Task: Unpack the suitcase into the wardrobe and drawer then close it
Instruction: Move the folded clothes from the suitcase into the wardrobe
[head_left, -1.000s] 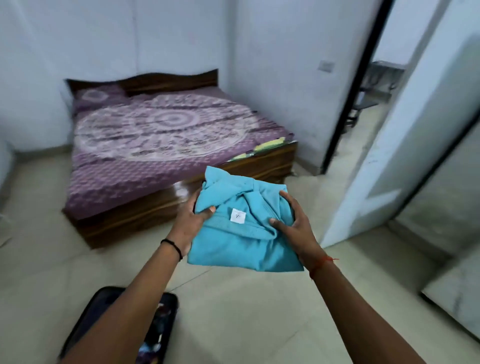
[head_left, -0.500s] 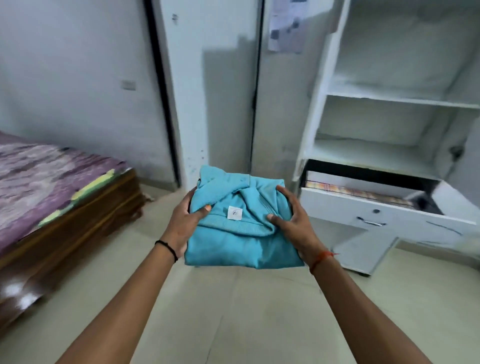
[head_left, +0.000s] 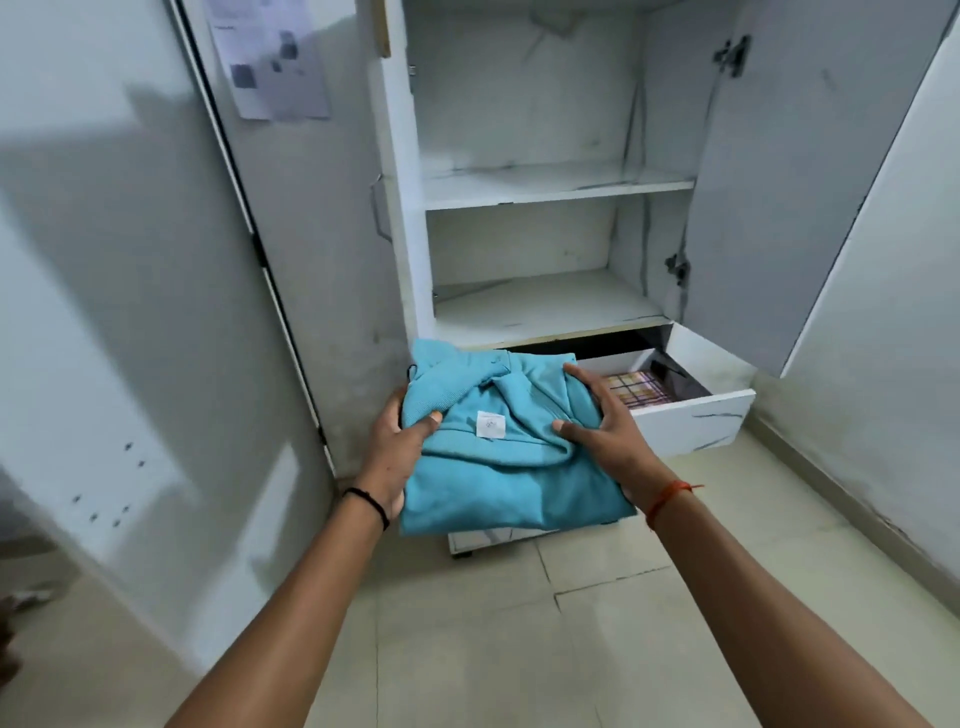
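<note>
1. The fingers (head_left: 579, 375) of the right hand (head_left: 605, 434) are spread over the top right of the folded teal garment (head_left: 498, 457), with the thumb pressed into the cloth near its white label (head_left: 490, 424); together they clamp that side.
2. The left hand (head_left: 397, 452) grips the opposite edge, thumb on top and the other fingers hidden under the cloth.
3. Both arms reach forward, roughly level. The left wrist wears a black band (head_left: 370, 503) and the right wrist a red thread (head_left: 667, 496).
4. The garment is held in the air between the two hands, in front of the open drawer (head_left: 691, 421) and above the floor (head_left: 519, 639).
5. The drawer is pulled out at the foot of the white wardrobe (head_left: 402, 218); a checked cloth (head_left: 640, 388) lies inside it, partly hidden by the right hand.
6. Above the drawer, two shelves (head_left: 556, 187) show bare white boards, and the wardrobe door (head_left: 769, 182) stands open on the right.
7. A printed paper (head_left: 270, 57) hangs on the grey panel to the left.
</note>
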